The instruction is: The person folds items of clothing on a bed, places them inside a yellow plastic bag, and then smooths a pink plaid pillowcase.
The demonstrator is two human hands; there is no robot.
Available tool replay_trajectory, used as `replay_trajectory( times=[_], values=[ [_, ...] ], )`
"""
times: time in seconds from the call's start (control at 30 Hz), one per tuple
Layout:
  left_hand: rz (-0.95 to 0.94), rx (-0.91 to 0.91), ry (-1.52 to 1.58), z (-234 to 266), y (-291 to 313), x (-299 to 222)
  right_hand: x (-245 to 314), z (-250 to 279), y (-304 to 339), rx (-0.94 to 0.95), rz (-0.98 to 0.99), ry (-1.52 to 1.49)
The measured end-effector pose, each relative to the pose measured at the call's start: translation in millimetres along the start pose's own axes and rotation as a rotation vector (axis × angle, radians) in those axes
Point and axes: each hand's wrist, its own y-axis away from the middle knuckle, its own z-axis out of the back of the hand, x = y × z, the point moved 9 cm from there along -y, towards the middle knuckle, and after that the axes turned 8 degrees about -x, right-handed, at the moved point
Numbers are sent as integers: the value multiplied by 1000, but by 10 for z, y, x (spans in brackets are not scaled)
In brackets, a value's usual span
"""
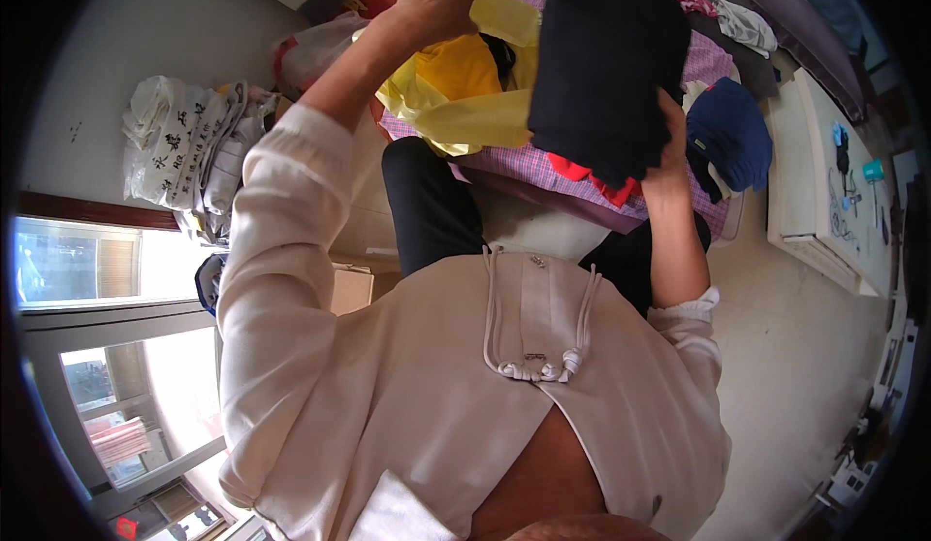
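Observation:
My right hand (667, 139) grips a folded piece of black clothing (611, 66) by its near right edge, holding it up beside a yellow plastic bag (499, 129). The bag lies with its mouth spread, and yellow cloth (461, 68) and something black show inside. My left hand (438, 0) is closed on the bag's far rim, its fingertips partly hidden. Under the black clothing, a bit of red cloth (592, 177) sticks out on the pink checked bedding (524, 168).
On the right, a dark blue folded garment (729, 136) lies near a white cabinet (824, 187) with small items on top. White plastic bags (179, 143) are stacked at the left. A cardboard box (351, 289) stands on the floor by my left elbow.

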Motion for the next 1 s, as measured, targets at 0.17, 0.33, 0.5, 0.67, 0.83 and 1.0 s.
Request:
replay_trajectory(
  times=[0.17,0.33,0.5,0.67,0.83,1.0],
  values=[
    [173,317,-69,-863,198,510,-394,-489,-164,46,-177,152],
    [216,169,40,-668,167,604,-1043,-374,-501,125,-479,442],
    [264,85,60,-350,222,695,-1310,-186,-520,116,-642,480],
    [170,21,140,-179,299,596,-1117,-176,-768,33,-587,405],
    [119,-94,191,-89,128,447,-1328,-364,-1260,8,-511,269],
    [132,-141,378,52,27,394,-1866,-439,-1603,32,-563,371]
  ],
)
